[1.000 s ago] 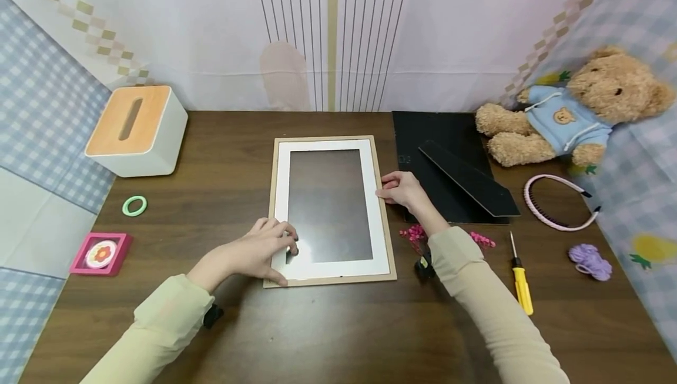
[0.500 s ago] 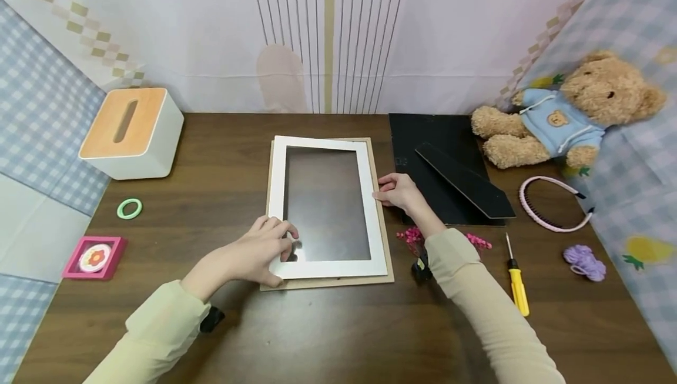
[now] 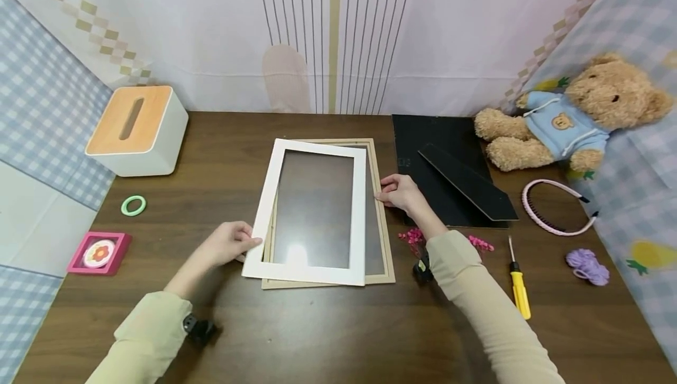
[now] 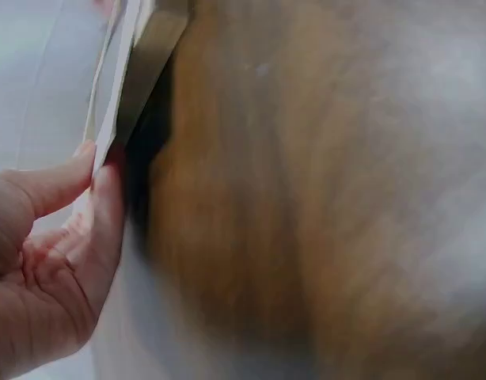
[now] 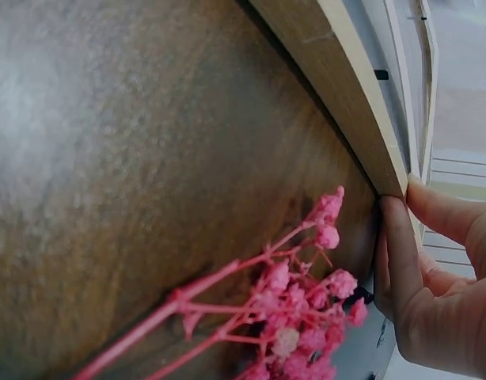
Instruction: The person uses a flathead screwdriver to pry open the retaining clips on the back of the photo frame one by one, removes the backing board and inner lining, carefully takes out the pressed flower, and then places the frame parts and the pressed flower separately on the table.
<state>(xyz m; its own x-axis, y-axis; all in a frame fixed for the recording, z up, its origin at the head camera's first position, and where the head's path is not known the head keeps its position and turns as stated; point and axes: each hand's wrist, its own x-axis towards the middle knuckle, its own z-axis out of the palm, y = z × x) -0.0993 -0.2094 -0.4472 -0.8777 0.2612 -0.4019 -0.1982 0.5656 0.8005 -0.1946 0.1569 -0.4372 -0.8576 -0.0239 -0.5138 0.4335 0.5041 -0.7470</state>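
Note:
A white photo mat is tilted across a light wooden picture frame, overhanging its left and front sides. My left hand pinches the mat's left edge between thumb and fingers; the left wrist view shows that hand gripping the thin white edge. On the other side, my right hand holds the frame's right side. In the right wrist view, the thumb and fingers of the right hand are on the wooden edge. Glass or clear sheet shows inside the frame, reflecting light.
Right of the frame lie a black backing board with its stand, pink dried flowers, a yellow screwdriver, a headband, purple yarn and a teddy bear. At left are a tissue box, green ring and pink box.
The white mat has come out of the frame and shifted left and toward me, turning slightly. My left hand moved left with it, while the right hand stayed on the frame.

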